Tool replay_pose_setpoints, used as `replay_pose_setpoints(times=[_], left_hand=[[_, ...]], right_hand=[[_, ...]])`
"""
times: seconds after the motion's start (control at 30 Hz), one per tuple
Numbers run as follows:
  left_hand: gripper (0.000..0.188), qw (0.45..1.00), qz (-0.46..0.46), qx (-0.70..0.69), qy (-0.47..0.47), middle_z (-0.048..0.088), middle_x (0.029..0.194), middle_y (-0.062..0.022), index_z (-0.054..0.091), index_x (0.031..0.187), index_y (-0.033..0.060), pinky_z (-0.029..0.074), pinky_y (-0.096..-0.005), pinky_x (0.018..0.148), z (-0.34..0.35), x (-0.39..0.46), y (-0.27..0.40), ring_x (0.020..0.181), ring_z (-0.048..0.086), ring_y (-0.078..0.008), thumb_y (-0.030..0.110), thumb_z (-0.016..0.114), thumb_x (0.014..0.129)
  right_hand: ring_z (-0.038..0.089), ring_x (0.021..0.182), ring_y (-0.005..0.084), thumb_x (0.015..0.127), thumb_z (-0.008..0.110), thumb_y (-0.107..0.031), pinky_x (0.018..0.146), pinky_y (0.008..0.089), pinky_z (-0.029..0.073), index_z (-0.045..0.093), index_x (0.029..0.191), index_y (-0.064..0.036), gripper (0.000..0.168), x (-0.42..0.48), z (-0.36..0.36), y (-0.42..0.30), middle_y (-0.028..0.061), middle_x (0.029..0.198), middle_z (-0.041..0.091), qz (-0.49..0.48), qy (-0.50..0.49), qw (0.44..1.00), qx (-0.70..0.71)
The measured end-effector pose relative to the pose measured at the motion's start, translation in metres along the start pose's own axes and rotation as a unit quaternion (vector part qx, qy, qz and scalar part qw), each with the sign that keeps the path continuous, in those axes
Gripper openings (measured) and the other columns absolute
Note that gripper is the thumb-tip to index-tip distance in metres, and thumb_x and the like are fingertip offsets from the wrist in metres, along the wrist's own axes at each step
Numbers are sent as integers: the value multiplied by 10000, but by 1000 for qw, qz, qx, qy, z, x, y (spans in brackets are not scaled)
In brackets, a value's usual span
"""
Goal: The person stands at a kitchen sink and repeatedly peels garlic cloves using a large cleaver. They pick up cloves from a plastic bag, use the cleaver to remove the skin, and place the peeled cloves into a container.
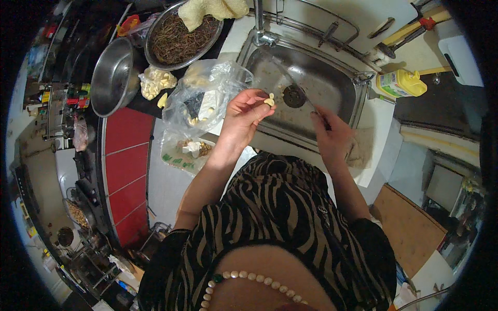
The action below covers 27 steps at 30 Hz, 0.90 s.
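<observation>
Between the thumb and fingers of my left hand (249, 112) are small pale yellow pieces, perhaps garlic cloves (269, 101), held over the near left part of the steel sink (330, 74). My right hand (332, 134) grips a knife (290, 76) by its handle; its long, blurred blade points up and left across the sink. Some small pale bits lie by the drain (294, 96). Left of my left hand, a clear plastic bag (218, 77) holds similar pale pieces. A smaller bag of pale pieces (155, 82) lies further left.
An empty-looking steel bowl (115, 77) and a steel basin of brown, stringy plant matter (183, 41) stand at the upper left. A faucet (264, 38) rises behind the sink. A yellow detergent bottle (400, 83) stands at the right. Below the bag is a waste bag (183, 155).
</observation>
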<state>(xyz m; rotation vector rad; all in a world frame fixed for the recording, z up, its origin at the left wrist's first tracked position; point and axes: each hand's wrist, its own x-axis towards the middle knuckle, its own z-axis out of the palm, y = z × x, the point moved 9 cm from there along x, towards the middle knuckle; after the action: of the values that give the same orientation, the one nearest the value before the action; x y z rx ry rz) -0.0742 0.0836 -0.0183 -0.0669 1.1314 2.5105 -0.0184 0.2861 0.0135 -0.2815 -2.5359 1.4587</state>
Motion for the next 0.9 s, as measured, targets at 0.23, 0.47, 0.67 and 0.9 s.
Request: replay_pose_setpoints(times=[0.23,0.47,0.67,0.9], left_hand=[[278,982,25,188,-8,621,971,-70,574,1011,19,521,-281,797,1,-4,-3,899,615,-155,-83,656,765],[222,952,101,286,-25,581,1006,-59,573,935,13,495,-246,771,4,-12,11,903,600,-118,-74,675,758],[280,954,80,288,-12,631,807,-31,545,991,-11,490,-218,676,-6,-10,15,779,598,-69,-41,680,748],[224,957,36,288,-24,628,883,-24,557,952,20,485,-233,748,-12,-8,11,859,591,-79,-35,663,762]], right_hand=[[525,620,57,718,748,-155,597,215,437,637,1003,-11,338,16,45,-36,11,748,636,13,-78,990,118],[519,632,44,723,733,-117,579,207,420,634,901,-18,227,15,53,-20,-6,720,619,45,-31,992,116],[509,615,46,728,727,-98,569,212,408,637,855,-23,173,15,65,-31,-11,690,609,57,-81,989,107],[544,700,68,758,696,-70,667,222,439,634,891,-6,161,15,67,-31,1,779,625,37,-68,996,47]])
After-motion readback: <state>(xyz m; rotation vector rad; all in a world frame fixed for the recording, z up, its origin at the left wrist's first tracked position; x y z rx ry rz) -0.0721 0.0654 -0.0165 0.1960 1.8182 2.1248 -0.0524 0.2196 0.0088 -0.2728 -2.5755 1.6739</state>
